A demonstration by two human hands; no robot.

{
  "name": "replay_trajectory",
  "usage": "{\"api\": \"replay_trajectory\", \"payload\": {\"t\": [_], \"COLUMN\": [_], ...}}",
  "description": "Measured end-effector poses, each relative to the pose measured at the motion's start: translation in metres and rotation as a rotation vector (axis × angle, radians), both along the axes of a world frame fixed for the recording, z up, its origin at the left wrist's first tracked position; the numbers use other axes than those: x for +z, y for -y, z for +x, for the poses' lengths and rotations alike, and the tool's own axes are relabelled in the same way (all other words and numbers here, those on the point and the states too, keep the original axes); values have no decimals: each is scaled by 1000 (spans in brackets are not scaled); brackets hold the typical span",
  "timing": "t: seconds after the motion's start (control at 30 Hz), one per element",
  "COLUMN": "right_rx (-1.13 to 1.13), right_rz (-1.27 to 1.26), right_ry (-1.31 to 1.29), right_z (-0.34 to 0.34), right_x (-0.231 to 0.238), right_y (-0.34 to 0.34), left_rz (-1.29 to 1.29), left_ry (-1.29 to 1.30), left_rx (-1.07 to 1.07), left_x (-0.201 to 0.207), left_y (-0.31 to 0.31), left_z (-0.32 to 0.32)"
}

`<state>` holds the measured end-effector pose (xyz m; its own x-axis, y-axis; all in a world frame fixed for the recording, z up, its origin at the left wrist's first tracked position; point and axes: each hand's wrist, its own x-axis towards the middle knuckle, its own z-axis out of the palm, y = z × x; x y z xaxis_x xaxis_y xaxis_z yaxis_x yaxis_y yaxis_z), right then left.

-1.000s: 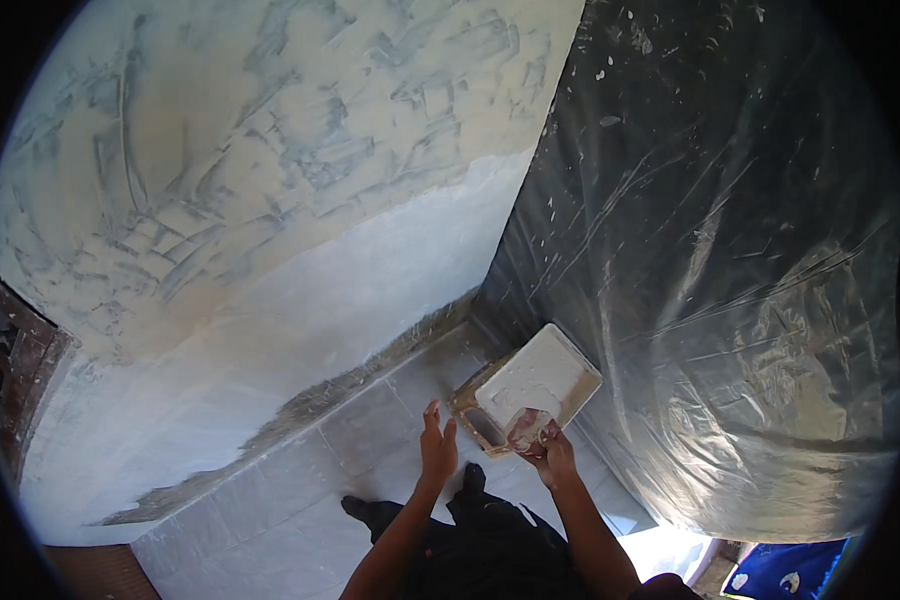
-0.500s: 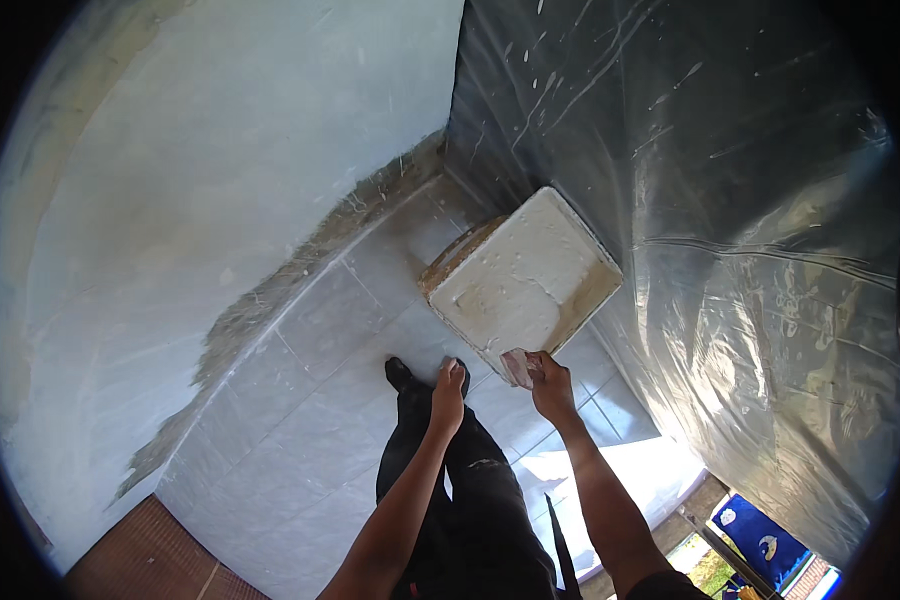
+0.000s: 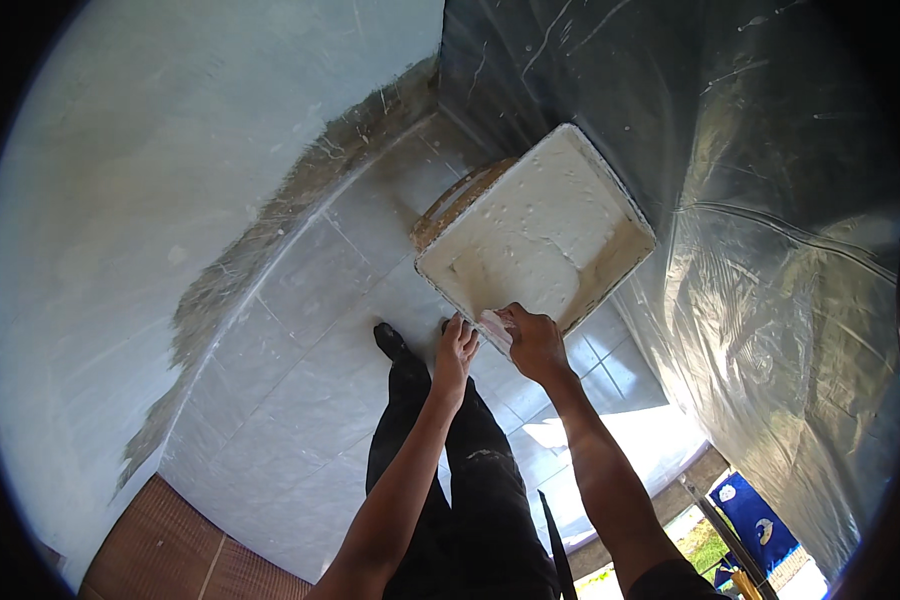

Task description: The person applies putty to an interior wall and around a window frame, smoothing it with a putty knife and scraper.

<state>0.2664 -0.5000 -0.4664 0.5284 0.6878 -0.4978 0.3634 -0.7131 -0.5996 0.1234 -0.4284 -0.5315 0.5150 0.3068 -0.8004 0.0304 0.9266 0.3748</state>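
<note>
A rectangular tub (image 3: 630, 250) with a crusted rim holds a thick off-white paste (image 3: 540, 225). My right hand (image 3: 537, 348) is closed round a pinkish, white-smeared piece (image 3: 496, 328), perhaps a rag or a sponge, at the tub's near edge. Just left of it, my left hand (image 3: 454, 358) has its fingers curled at the same rim and seems to grip it. Part of that rim is hidden behind both hands.
Under the tub's far left side shows a brown, paste-stained support (image 3: 460, 205). A pale wall (image 3: 170, 200) with a rough grey lower band rises at left. Plastic sheeting (image 3: 770, 330) hangs at right. Tiles (image 3: 300, 340) cover the floor; a brown ribbed surface (image 3: 185, 550) lies lower left.
Both hands have moved up to the tub's near rim and closer together. The pinkish piece has shifted from outside the tub's near corner to its edge. The view has shifted slightly.
</note>
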Motion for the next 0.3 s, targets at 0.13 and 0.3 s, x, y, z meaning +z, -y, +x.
{"api": "replay_trajectory", "payload": {"t": [0.13, 0.3], "right_rx": [-36, -75], "right_rz": [-35, -2], "right_ry": [-50, -115], "right_z": [1, 4], "right_x": [0, -1], "right_y": [4, 9], "left_rz": [-41, -80], "left_ry": [-8, 8], "left_rx": [35, 20], "left_x": [-5, -13], "left_y": [-1, -1], "left_z": [-2, -3]}}
